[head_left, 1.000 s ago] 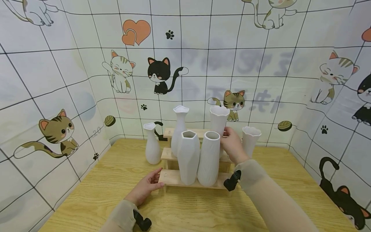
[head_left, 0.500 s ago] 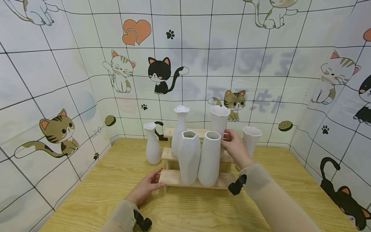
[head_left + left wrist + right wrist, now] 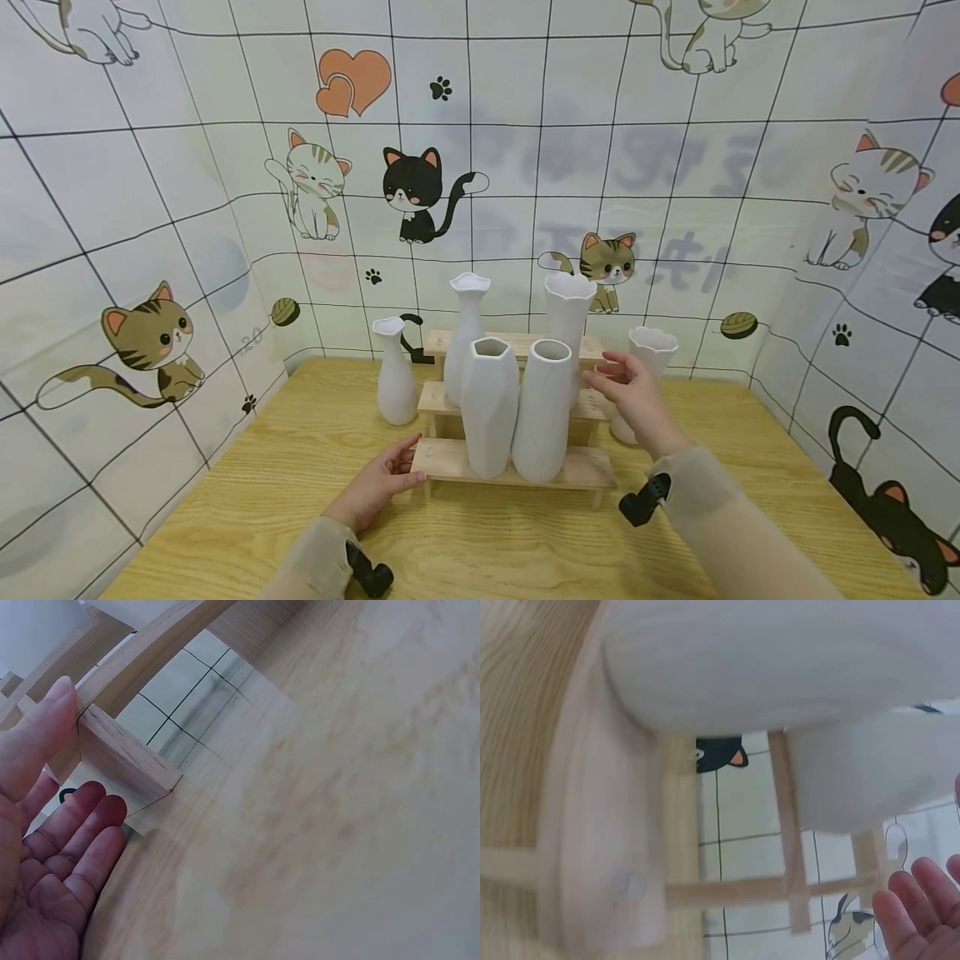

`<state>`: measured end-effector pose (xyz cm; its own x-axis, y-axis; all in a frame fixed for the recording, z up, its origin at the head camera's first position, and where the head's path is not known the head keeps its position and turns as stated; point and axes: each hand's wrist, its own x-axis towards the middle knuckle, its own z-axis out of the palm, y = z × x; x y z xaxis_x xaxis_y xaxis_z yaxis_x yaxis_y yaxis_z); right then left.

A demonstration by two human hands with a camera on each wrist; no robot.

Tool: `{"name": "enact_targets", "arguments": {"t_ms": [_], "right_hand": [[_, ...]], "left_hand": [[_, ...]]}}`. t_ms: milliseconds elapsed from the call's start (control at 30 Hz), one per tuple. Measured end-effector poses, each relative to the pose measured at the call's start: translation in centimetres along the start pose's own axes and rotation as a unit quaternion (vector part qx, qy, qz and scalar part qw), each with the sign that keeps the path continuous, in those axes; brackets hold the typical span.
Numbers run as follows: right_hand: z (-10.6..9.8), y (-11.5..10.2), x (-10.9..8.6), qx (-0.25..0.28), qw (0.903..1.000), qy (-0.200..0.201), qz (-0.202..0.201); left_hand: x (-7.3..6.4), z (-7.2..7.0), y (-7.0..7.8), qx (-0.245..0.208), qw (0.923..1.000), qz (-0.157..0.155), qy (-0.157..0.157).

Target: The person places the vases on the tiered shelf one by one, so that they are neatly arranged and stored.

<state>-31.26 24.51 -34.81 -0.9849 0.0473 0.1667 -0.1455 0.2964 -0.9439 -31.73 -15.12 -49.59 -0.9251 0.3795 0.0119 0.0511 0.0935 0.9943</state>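
A three-step wooden stand (image 3: 442, 463) bears several white vases. My left hand (image 3: 378, 479) holds the left end of its lowest step, thumb at the front corner and fingers beside the leg, as the left wrist view shows. On that step stand a faceted vase (image 3: 489, 417) and a smooth-rimmed tapered vase (image 3: 542, 417). The middle step carries a slim-necked vase (image 3: 467, 321) on the left and a tall frilled vase (image 3: 568, 312) on the right, its lower part mostly hidden. My right hand (image 3: 633, 396), fingers relaxed and holding nothing, is just right of the frilled vase.
Left of the stand, a small narrow-necked vase (image 3: 395, 383) is on the wooden table (image 3: 510, 550). A shorter frilled vase (image 3: 652, 350) is on the right, partly behind my right hand. Cat-patterned sheeting (image 3: 502, 167) encloses the table's back and sides.
My right hand has let go of the tall frilled vase and drawn away to the right and slightly down. The left hand and the vases have kept their places.
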Motion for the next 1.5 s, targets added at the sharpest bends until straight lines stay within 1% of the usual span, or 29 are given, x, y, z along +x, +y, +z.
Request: {"name": "enact_targets", "arguments": {"t_ms": [133,367,600,767,967,1033,1133,1500], "right_hand": [[-1.1,0.8,-0.7,-0.025,0.9997,0.005,0.003],[-2.7,2.6,-1.4,-0.037,0.9991,0.02,0.002],[-3.9,4.4,-1.6,-0.053,0.9974,0.044,0.023],[-4.3,5.3,-1.6,-0.057,0.9943,0.077,0.047],[-4.4,6.1,-1.2,-0.058,0.9857,0.132,0.087],[-4.4,6.3,-0.9,-0.056,0.9829,0.149,0.093],[-4.3,6.7,-0.4,-0.047,0.9808,0.162,0.098],[-3.9,7.9,1.3,0.02,0.9788,0.179,0.097]], "left_hand": [[0.1,0.0,0.0,0.003,1.0,0.002,0.001],[0.1,0.0,0.0,0.002,1.0,0.001,0.0],[0.1,0.1,0.1,0.004,1.0,-0.001,0.002],[0.1,0.1,0.1,0.005,1.0,0.0,0.003],[0.2,0.1,0.1,0.006,1.0,0.003,0.001],[0.2,0.1,0.0,0.006,1.0,0.003,0.0],[0.1,0.1,0.0,0.003,1.0,0.002,-0.002],[-0.1,0.0,0.2,-0.001,1.0,0.003,-0.007]]}}
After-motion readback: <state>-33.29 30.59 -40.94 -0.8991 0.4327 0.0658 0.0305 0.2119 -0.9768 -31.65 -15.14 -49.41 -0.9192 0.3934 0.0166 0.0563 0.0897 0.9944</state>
